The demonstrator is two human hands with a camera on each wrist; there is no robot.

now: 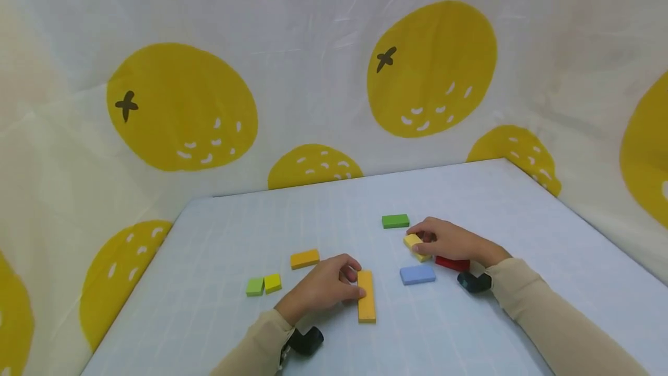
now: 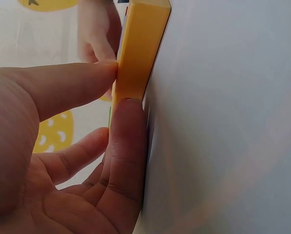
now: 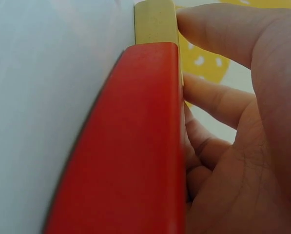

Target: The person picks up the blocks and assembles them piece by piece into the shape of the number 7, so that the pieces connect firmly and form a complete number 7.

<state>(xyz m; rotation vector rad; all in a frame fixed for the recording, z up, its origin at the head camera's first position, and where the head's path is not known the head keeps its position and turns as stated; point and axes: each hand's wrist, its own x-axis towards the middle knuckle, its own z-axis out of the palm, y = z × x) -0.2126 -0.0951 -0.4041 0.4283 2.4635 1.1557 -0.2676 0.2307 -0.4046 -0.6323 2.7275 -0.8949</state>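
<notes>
A long orange block (image 1: 367,306) lies lengthwise toward the front edge. My left hand (image 1: 326,286) is at its left side, thumb on it and fingers bent. In the left wrist view, two fingertips (image 2: 127,114) touch the orange block (image 2: 144,44). Farther right, my right hand (image 1: 451,241) holds a pale yellow block (image 1: 414,240) between thumb and fingers. A red block (image 1: 452,264) sits partly beneath that hand and fills the front of the right wrist view, with the yellow block (image 3: 156,22) behind it. A blue block (image 1: 417,274) lies between the hands.
Beyond the right hand is a green block (image 1: 395,221). Left of the left hand lie a shorter orange block (image 1: 305,259), a small yellow block (image 1: 272,283) and a light green block (image 1: 254,286). A fruit-print cloth (image 1: 323,91) hangs behind the white table (image 1: 235,225).
</notes>
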